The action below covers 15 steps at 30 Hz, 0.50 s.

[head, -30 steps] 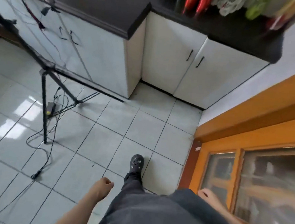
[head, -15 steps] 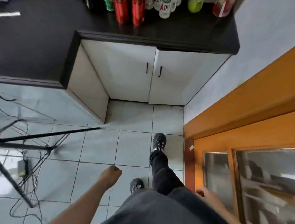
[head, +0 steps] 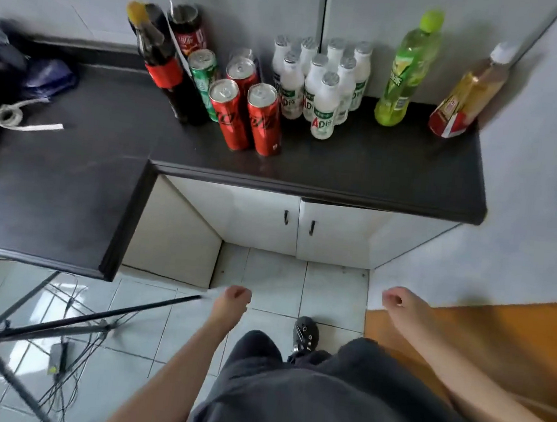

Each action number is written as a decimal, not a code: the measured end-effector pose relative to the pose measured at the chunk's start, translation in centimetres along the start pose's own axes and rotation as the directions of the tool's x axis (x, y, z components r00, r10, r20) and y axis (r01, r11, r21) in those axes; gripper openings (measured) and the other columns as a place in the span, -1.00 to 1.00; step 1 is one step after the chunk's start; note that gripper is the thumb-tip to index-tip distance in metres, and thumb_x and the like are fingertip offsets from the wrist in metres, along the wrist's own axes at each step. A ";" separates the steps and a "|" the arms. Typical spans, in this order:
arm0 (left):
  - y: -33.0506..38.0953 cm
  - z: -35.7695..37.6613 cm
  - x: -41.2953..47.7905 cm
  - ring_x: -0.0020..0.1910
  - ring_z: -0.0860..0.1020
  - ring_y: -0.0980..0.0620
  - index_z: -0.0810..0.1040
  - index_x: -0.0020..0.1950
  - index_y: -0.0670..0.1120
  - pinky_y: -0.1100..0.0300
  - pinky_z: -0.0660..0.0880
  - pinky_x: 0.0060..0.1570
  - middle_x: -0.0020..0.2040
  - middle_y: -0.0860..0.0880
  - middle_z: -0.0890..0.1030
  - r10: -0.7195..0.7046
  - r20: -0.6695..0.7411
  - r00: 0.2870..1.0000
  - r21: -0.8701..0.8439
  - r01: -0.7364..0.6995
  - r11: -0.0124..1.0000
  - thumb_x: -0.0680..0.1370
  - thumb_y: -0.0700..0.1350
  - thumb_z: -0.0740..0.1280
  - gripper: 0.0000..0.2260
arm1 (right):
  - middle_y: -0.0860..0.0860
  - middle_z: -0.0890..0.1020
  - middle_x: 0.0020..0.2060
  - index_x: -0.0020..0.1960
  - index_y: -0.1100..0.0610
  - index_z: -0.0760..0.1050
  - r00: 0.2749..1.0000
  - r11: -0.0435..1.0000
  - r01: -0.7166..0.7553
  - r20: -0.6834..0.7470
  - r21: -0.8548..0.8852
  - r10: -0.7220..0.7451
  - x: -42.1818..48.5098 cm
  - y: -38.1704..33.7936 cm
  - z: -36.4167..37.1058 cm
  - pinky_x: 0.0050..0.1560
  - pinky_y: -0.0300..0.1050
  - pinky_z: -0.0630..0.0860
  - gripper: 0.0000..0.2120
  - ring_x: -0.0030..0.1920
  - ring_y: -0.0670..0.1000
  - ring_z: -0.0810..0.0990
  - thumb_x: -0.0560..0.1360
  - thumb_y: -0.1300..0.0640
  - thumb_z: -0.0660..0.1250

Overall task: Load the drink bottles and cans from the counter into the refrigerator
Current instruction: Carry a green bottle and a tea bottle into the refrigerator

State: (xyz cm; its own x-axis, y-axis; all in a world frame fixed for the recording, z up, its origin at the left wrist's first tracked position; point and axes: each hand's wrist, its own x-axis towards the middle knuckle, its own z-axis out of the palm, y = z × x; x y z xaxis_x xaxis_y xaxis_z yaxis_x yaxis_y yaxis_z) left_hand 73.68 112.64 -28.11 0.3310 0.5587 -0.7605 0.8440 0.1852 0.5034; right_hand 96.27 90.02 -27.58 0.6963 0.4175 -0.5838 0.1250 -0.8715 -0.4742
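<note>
Crowding is posing the main risk here. The drinks are standing packed on the black counter [head: 374,175], and the two red cans [head: 263,118] are sitting side by side nearest its front edge. A reach past them for the cluster of white bottles [head: 324,109] or the green can [head: 202,71] behind could be tipping one onto the floor tiles [head: 274,284]. Underfoot, a tripod leg [head: 99,318] and loose cables [head: 67,337] are lying just left of the person's feet, and they could be catching a shoe once both arms are carrying a load.

The left hand [head: 232,302] and right hand [head: 397,300] are hanging low in front of the counter, fingers loosely curled and holding nothing, well apart from every drink. All the drinks are waiting on the counter, and the refrigerator is not showing in this view.

The two cola bottles [head: 160,66] are holding dark liquid up towards their necks. The green bottle [head: 407,74] is carrying a yellow-green drink, and the amber bottle [head: 467,92] in the corner is showing a golden one. The white bottles are opaque, so their fill is not showing. The cans are probably sealed, though blur is softening their tops.
</note>
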 end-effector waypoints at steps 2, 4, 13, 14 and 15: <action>4.3 0.1 0.8 -0.12 0.51 -0.04 0.44 -0.16 -0.07 0.14 0.33 -0.17 -0.11 -0.08 0.54 0.058 -0.042 0.997 -0.102 -0.062 0.993 0.59 -0.11 0.20 -0.86 | -0.05 0.57 -0.04 0.12 0.07 0.49 0.998 0.996 0.033 -0.056 0.085 -0.028 1.8 -2.1 -1.7 -0.14 -0.20 0.43 -0.81 -0.06 -0.04 0.56 0.59 0.05 0.17; 8.1 0.3 1.6 -0.04 0.57 -0.02 0.48 -0.09 -0.02 0.13 0.39 -0.08 -0.03 -0.05 0.60 0.120 -0.052 0.991 -0.144 -0.126 0.981 0.60 -0.07 0.21 -0.90 | -0.07 0.57 -0.01 0.15 0.06 0.48 0.995 0.985 0.046 -0.098 0.168 -0.030 3.0 -3.8 -2.8 -0.10 -0.24 0.44 -0.80 -0.01 -0.04 0.55 0.60 0.04 0.17; 23.5 2.1 5.8 -0.08 0.59 0.15 0.55 -0.04 0.04 0.38 0.40 -0.21 -0.05 0.07 0.63 0.476 0.018 0.879 -0.198 -0.463 0.864 0.61 -0.06 0.20 -0.86 | -0.13 0.56 0.00 0.12 0.00 0.48 0.926 0.914 0.127 -0.375 0.384 0.029 7.1 -7.8 -8.8 0.02 -0.23 0.43 -0.84 0.02 -0.08 0.55 0.59 0.13 0.19; 25.4 2.2 6.3 -0.07 0.59 0.14 0.55 -0.03 0.04 0.37 0.41 -0.18 -0.04 0.07 0.64 0.509 0.020 0.861 -0.200 -0.495 0.846 0.61 -0.06 0.20 -0.86 | -0.11 0.57 0.00 0.14 0.02 0.49 0.909 0.910 0.139 -0.414 0.392 0.040 7.6 -8.4 -10.1 0.00 -0.24 0.44 -0.83 0.00 -0.09 0.55 0.59 0.15 0.19; 27.2 2.3 6.7 -0.07 0.59 0.14 0.54 -0.02 0.05 0.34 0.42 -0.15 -0.04 0.07 0.63 0.538 0.015 0.843 -0.208 -0.524 0.826 0.61 -0.06 0.20 -0.87 | -0.09 0.57 0.01 0.15 0.05 0.49 0.891 0.907 0.157 -0.452 0.391 0.041 8.2 -9.0 -11.5 -0.02 -0.28 0.44 -0.82 -0.03 -0.13 0.54 0.59 0.16 0.20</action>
State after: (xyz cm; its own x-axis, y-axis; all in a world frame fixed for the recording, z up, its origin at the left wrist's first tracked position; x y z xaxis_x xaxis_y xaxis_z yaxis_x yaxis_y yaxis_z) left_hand 99.84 119.55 -20.48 0.7397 0.5582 -0.3758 0.4359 0.0280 0.8995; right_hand 108.93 98.30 -20.55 0.9452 0.2199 -0.2413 -0.0537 -0.6245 -0.7792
